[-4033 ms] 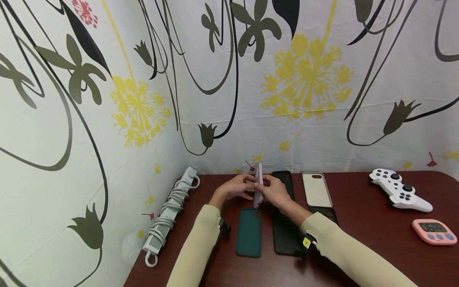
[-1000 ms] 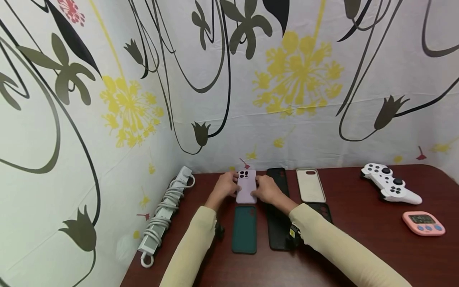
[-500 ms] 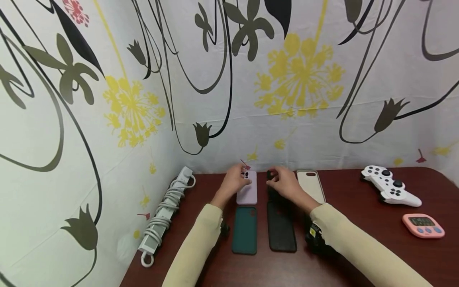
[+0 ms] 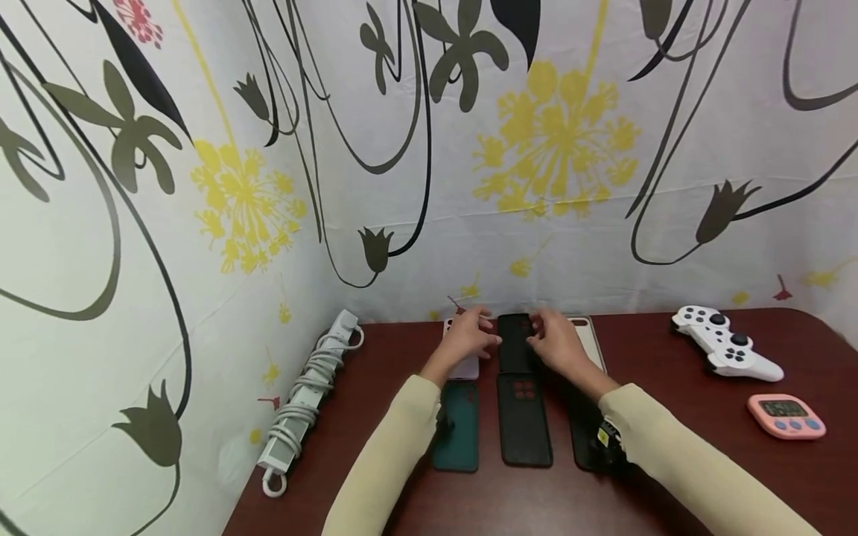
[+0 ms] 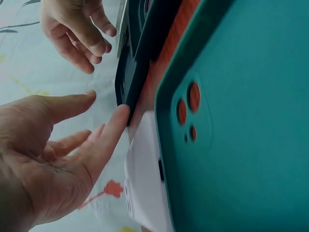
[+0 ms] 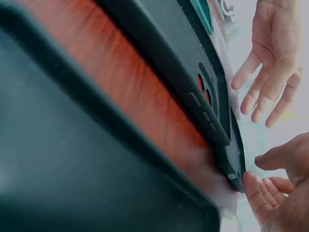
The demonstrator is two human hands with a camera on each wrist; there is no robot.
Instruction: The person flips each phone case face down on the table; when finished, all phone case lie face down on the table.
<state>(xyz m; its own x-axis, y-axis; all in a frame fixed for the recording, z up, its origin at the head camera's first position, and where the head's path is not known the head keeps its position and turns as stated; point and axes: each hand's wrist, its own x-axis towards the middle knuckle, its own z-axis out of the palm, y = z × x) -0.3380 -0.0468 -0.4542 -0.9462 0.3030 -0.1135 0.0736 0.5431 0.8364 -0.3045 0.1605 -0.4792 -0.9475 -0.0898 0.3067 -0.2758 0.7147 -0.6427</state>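
My left hand (image 4: 469, 336) hovers over the right side of a lilac phone case (image 4: 465, 369), fingers spread towards a black phone case (image 4: 515, 348) at the back. On that black case's other side is my right hand (image 4: 558, 344), its fingertips right at the edge. In the right wrist view, thumb and fingers of the right hand (image 6: 292, 193) stand apart beside the case's far end. A second black phone case (image 4: 526, 432) with a square camera cutout lies directly in front of it. In the left wrist view a green phone case (image 5: 251, 125) looms large beside the lilac one.
A cream phone case (image 4: 588, 344) lies behind my right hand, and another dark phone case (image 4: 582, 439) is partly under the right forearm. To the right are a white game controller (image 4: 727, 344) and a pink timer (image 4: 786, 417). A cord-wrapped power strip (image 4: 311, 398) runs along the left wall.
The lilac case, held on edge between both hands earlier, now lies flat behind the green one. Both hands have since let go and moved right, to either side of the back black case.
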